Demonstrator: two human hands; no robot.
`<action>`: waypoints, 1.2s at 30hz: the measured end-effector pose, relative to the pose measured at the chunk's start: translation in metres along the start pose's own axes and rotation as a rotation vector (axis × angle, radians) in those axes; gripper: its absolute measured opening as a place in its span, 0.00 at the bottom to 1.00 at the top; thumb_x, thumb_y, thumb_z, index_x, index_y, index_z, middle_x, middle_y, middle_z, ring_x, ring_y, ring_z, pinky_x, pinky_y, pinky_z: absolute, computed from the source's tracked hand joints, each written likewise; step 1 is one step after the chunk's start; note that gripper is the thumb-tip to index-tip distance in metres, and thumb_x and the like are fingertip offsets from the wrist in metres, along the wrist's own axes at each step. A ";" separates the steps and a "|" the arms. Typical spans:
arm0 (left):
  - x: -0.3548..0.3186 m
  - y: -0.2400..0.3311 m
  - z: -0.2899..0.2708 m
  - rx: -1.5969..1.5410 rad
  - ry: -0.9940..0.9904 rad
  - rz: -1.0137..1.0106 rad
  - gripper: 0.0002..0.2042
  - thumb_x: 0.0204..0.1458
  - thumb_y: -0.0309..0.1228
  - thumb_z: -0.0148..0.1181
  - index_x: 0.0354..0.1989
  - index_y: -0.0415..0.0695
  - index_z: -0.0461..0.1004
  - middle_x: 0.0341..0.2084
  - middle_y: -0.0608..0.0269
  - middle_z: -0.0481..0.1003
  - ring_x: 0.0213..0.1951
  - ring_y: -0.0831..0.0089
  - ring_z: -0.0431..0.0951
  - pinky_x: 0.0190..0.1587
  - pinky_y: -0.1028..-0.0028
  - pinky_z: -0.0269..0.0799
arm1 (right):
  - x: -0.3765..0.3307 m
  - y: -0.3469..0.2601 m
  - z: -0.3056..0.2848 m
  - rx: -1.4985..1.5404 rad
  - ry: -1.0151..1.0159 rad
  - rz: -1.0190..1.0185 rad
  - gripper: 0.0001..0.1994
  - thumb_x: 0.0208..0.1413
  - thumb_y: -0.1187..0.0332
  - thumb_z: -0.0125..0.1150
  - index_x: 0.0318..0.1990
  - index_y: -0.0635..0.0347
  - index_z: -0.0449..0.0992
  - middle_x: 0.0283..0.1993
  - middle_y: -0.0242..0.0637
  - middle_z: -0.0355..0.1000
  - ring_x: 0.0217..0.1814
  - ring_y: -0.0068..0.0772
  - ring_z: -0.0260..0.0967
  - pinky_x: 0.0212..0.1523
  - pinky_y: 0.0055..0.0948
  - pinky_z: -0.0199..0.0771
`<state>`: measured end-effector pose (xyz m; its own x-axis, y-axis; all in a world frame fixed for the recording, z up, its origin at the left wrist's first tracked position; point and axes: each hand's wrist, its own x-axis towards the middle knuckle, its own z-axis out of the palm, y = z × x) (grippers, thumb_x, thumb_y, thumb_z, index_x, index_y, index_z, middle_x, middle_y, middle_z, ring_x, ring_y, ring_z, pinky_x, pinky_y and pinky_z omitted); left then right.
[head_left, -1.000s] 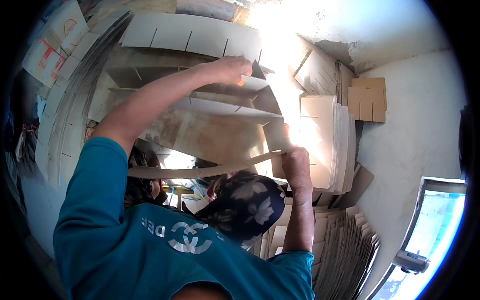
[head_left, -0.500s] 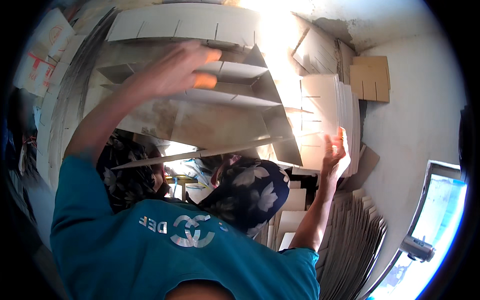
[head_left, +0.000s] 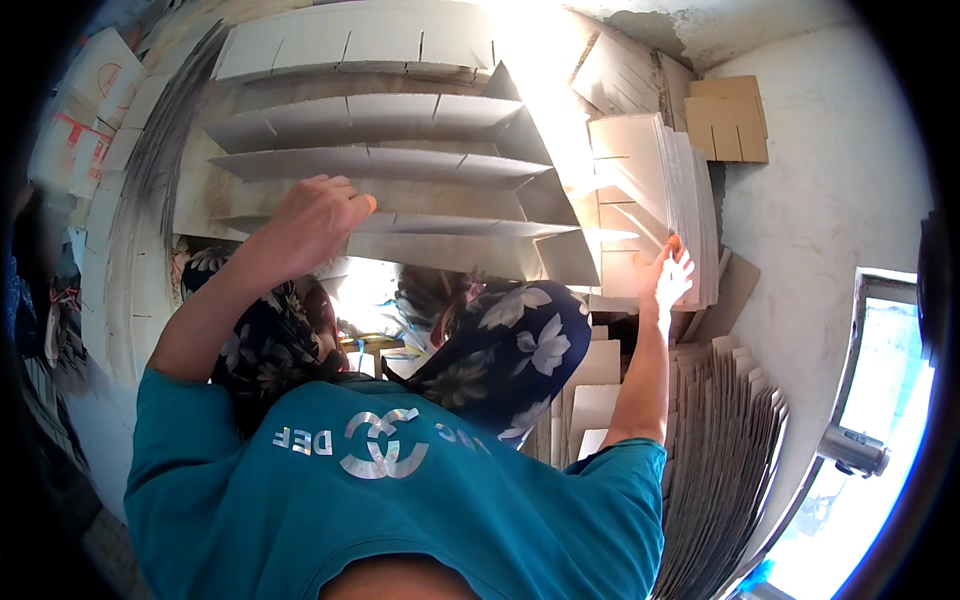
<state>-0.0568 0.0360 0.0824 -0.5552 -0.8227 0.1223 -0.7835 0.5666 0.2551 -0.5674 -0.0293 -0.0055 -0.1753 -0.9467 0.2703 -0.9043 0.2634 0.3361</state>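
Long grey cardboard strips [head_left: 370, 115] stand on edge in parallel rows before me, joined at their right ends to a slanting cardboard cross strip [head_left: 545, 190]. My left hand [head_left: 315, 222] is curled over the left part of the nearest strip [head_left: 450, 226]; its fingers are closed, and what they hold, if anything, is hidden. An orange cover shows on a fingertip. My right hand [head_left: 668, 278] lies against the near edge of a stack of slotted cardboard sheets [head_left: 630, 150] on the right. Its fingers are apart, one with an orange tip.
Another pile of slotted strips [head_left: 380, 35] runs along the far side. Brown cardboard pieces [head_left: 725, 120] lean on the right wall. Many sheets stand packed on edge [head_left: 720, 460] at lower right. More cardboard [head_left: 140, 200] is stacked at left, and my patterned trousers [head_left: 510, 345] show below.
My left hand has come down and nearer, its fingers curling. The nearest strip, earlier slanting across the front, now stands parallel to the others. My right hand stays by the stack.
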 end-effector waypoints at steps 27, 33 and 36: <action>0.008 0.009 0.073 -0.244 0.242 -0.144 0.12 0.43 0.31 0.64 0.38 0.46 0.78 0.23 0.57 0.74 0.31 0.60 0.75 0.33 0.63 0.70 | -0.021 -0.121 -0.217 1.260 -0.222 -0.579 0.33 0.50 0.85 0.56 0.66 0.57 0.56 0.55 0.40 0.71 0.51 0.19 0.69 0.49 0.22 0.72; 0.009 0.006 0.071 -0.274 0.276 -0.181 0.08 0.44 0.29 0.61 0.34 0.45 0.77 0.20 0.53 0.73 0.30 0.55 0.76 0.32 0.58 0.70 | -0.024 -0.137 -0.215 1.120 -0.272 -0.560 0.35 0.47 0.87 0.56 0.65 0.56 0.58 0.51 0.45 0.74 0.46 0.20 0.72 0.49 0.24 0.73; 0.010 0.006 0.070 -0.312 0.296 -0.189 0.08 0.44 0.29 0.61 0.33 0.44 0.77 0.20 0.52 0.73 0.29 0.54 0.75 0.33 0.58 0.70 | -0.023 -0.140 -0.208 1.130 -0.259 -0.613 0.35 0.47 0.87 0.56 0.65 0.57 0.58 0.52 0.45 0.73 0.46 0.21 0.72 0.50 0.26 0.74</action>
<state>-0.0864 0.0347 0.0175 -0.2718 -0.9136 0.3026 -0.7168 0.4019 0.5697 -0.3554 -0.0060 0.1290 0.4237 -0.8975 0.1223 -0.6660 -0.4002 -0.6295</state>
